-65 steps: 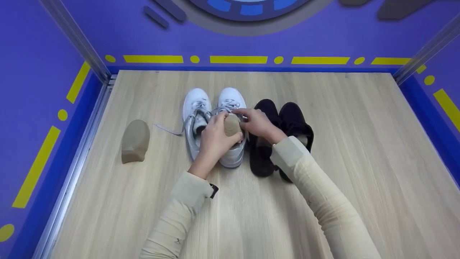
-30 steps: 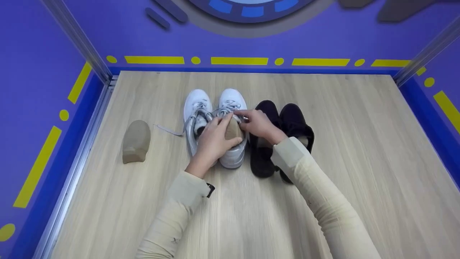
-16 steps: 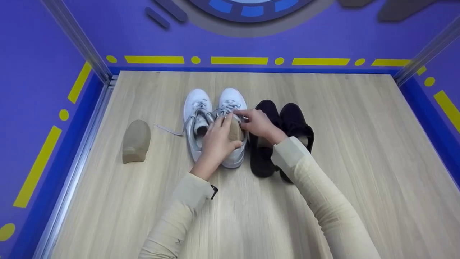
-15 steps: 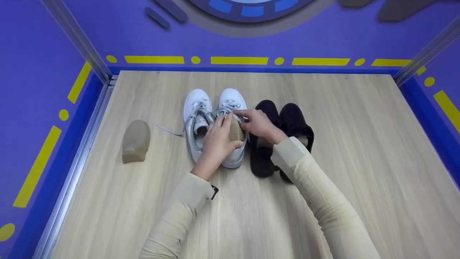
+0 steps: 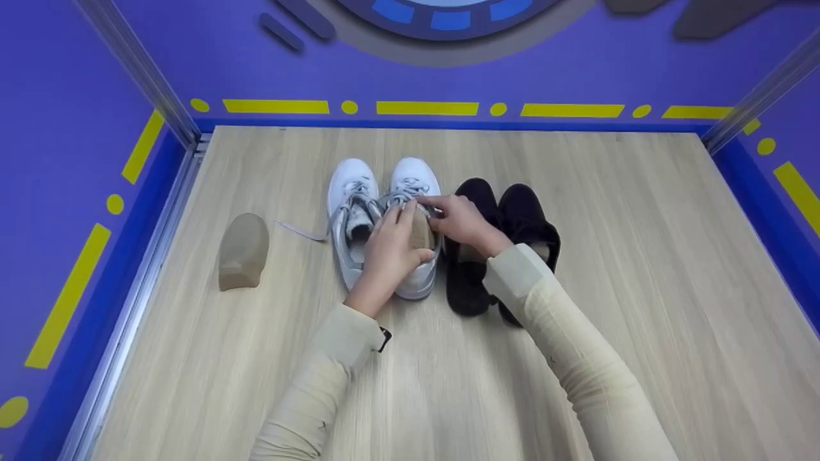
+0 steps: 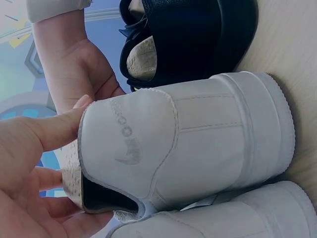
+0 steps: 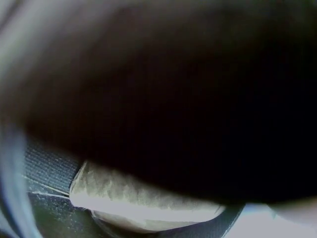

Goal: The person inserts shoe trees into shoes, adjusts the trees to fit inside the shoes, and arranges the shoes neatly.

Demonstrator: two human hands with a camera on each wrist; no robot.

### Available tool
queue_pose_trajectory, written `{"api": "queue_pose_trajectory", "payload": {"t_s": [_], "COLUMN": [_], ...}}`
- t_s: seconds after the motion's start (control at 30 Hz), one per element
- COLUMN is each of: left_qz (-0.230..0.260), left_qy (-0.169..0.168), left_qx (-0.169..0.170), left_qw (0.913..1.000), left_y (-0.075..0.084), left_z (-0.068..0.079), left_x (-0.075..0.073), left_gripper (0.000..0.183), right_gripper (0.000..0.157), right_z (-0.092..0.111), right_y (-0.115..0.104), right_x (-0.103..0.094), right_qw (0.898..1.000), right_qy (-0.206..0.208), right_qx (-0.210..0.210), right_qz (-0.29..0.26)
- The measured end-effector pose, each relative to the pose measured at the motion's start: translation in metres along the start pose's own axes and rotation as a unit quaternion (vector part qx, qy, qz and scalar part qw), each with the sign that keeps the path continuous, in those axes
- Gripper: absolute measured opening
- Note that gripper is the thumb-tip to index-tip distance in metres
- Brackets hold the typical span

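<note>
My left hand (image 5: pixel 388 251) grips a beige molded shoe insert (image 5: pixel 420 232) seated partly in the opening of the right-hand white sneaker (image 5: pixel 414 176). In the left wrist view the thumb lies at the sneaker's heel collar (image 6: pixel 91 134), while the fingers reach along the insert (image 6: pixel 72 173). From the other side my right hand (image 5: pixel 462 221) pinches the same sneaker near its tongue and laces. The insert's front end is hidden inside the shoe. Beside it stands the other white sneaker (image 5: pixel 351 179), with a dark opening and loose laces.
A second beige insert lies on the wooden board (image 5: pixel 243 253) at the left. A loose lace end (image 5: pixel 300 232) trails toward it. Two black shoes (image 5: pixel 475 197) with beige inserts inside stand right of the sneakers, under my right forearm. Blue-purple walls (image 5: pixel 410 83) enclose the board.
The insert has sunk a little lower into the sneaker and tilted. My left hand has shifted slightly rightward over it. The right hand and other shoes stay put.
</note>
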State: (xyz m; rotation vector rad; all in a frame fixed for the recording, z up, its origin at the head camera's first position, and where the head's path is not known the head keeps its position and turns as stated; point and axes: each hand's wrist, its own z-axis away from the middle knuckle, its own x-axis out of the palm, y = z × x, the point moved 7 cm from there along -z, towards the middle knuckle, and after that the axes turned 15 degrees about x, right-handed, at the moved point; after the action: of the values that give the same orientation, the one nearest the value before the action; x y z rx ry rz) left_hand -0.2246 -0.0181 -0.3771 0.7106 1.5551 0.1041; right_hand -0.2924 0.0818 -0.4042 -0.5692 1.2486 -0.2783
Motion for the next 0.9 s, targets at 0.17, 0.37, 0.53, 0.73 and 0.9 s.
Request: {"api": "queue_pose_trajectory", "payload": {"t_s": [0.17, 0.37, 0.53, 0.73, 0.9], "left_qz": [-0.005, -0.023, -0.021, -0.017, -0.015], "left_qy": [-0.009, -0.030, -0.021, -0.004, 0.005], "left_qx": [-0.005, 0.004, 0.017, 0.016, 0.019], "left_qw": [0.9999, 0.9993, 0.9994, 0.9997, 0.9997], "left_y": [-0.0020, -0.0035, -0.0025, -0.0021, -0.0017], "left_z": [0.0002, 0.0011, 0.0015, 0.0029, 0.0040], "left_x": [0.0007, 0.0008, -0.0003, 0.0001, 0.0013], "left_gripper": [0.086, 0.083, 0.074, 0.072, 0.072], "right_gripper": [0.046, 0.042, 0.028, 0.017, 0.012], "right_z": [-0.0004, 0.0005, 0.0023, 0.0019, 0.0013], "right_y": [0.0000, 0.0017, 0.0027, 0.0021, 0.0012], "right_x": [0.0004, 0.0003, -0.0020, -0.0022, -0.0032], "right_qw": [1.000, 1.000, 0.999, 0.999, 0.998], "right_qy": [-0.001, 0.003, 0.025, 0.030, 0.050], "right_qx": [-0.005, -0.010, -0.013, -0.022, -0.028], "right_qz": [-0.010, -0.028, -0.016, -0.026, -0.030]}}
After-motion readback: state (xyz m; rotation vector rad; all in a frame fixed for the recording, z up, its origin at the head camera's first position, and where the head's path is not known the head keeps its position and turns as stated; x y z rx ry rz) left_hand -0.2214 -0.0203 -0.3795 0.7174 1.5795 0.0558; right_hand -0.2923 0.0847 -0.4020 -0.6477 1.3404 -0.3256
